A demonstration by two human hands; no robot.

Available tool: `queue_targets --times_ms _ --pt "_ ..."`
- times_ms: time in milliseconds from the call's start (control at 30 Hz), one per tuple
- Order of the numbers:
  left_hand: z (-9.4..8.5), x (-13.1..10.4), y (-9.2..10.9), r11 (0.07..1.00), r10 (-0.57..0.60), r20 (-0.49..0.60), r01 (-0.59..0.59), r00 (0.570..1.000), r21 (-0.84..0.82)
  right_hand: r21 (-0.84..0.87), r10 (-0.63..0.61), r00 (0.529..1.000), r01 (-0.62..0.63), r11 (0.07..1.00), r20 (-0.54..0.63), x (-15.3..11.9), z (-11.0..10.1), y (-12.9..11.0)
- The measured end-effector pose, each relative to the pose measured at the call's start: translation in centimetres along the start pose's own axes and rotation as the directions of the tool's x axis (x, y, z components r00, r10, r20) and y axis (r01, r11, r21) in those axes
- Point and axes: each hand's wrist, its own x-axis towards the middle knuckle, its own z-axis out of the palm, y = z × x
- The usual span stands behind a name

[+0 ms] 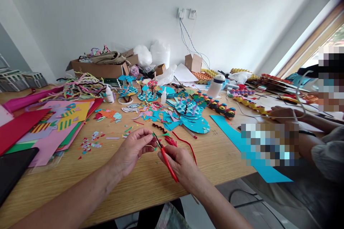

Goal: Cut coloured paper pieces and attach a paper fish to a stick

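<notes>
While fingers point(173, 152) hold scissors point(170, 170), paper scraps point(91, 144) lie nearby.

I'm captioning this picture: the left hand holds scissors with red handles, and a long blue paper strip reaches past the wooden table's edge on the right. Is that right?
Not quite: the head view shows the scissors with red handles in the right hand, not the left hand. The rest stands: the long blue paper strip reaches past the wooden table's edge on the right.
</notes>
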Motion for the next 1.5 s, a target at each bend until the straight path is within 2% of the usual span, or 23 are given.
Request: queue_targets --times_ms 733,900,1000,1100,1200,1333,1500 --pt "-0.4 0.3 -0.1 0.998 -0.049 -0.032 0.051 0.998 0.047 -0.084 -0.017 0.998 0.022 0.996 0.056 -0.2 -0.1 0.8" --pt "-0.9 0.5 -0.2 0.992 -0.071 -0.022 0.073 0.997 0.102 -0.115 0.004 0.997 0.004 0.993 0.073 -0.3 -0.2 0.9" --pt "-1.3 0.5 -0.2 0.989 -0.040 -0.010 0.041 0.999 0.142 -0.131 0.012 0.997 -0.001 0.991 0.081 -0.2 -0.2 1.0" --pt "-1.7 0.5 -0.1 0.975 -0.041 -0.020 0.045 0.999 0.219 -0.201 0.006 0.998 0.008 0.979 0.067 -0.1 -0.5 1.0" --pt "-2.1 0.5 0.1 0.954 -0.079 -0.052 0.090 0.996 0.286 -0.386 0.039 0.998 -0.016 0.922 0.052 -0.2 -1.4 1.0" --pt "-2.7 0.5 0.2 0.949 -0.077 -0.064 0.093 0.995 0.302 -0.642 0.158 0.987 -0.112 0.759 0.014 -0.8 -3.9 1.9" --pt "-3.2 0.5 0.2 0.945 -0.087 -0.125 0.121 0.988 0.303 -0.753 0.322 0.944 -0.266 0.602 -0.076 -1.9 -6.7 3.9"
